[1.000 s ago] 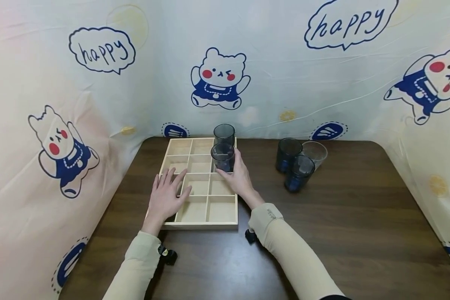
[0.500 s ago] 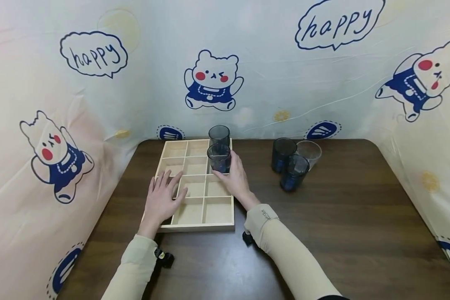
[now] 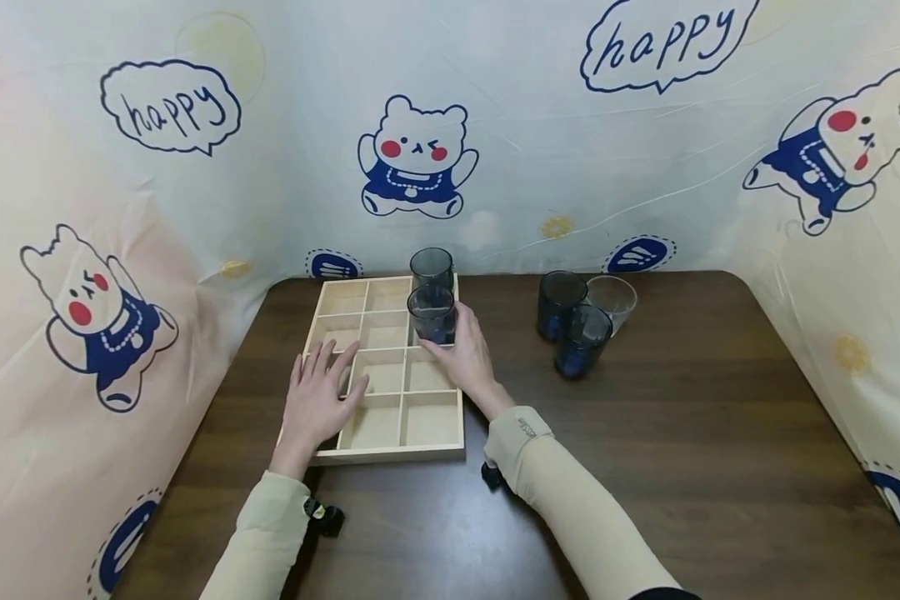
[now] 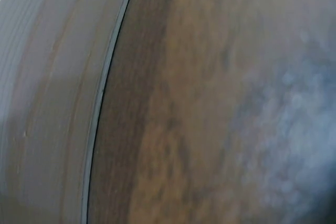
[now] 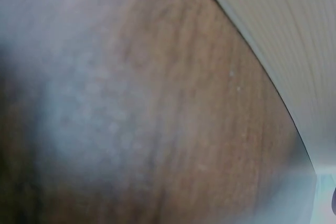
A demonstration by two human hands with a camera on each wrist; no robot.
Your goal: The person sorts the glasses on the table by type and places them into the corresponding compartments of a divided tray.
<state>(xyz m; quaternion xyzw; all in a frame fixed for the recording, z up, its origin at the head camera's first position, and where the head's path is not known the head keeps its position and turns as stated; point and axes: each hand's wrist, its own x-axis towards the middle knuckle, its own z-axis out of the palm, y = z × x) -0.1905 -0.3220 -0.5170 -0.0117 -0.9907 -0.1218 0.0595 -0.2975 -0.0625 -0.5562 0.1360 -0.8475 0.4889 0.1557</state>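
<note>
A pale wooden compartment tray (image 3: 390, 456) lies on the table, its walls also showing in both wrist views. My right hand (image 3: 470, 358) holds a dark tinted drinking glass (image 3: 431, 321) between thumb and fingers. That glass stands upright in a right-column compartment, second row from the back. Directly behind it, another tinted glass (image 3: 432, 265) occupies the back right compartment. On the tray's left side rests my left hand (image 3: 315, 408), fingers spread and holding nothing. It covers part of the left column. Neither wrist view shows fingers or a glass.
Right of the tray stand two dark glasses, one at the back (image 3: 560, 304) and one in front (image 3: 583, 342), close beside a clear glass (image 3: 617, 296). The brown table (image 3: 645, 467) meets a printed cloth backdrop (image 3: 525, 125) along its back and sides.
The view has shifted slightly, moving everything a little left in the frame. Both hands keep their places on the tray and the glass, with no other visible change.
</note>
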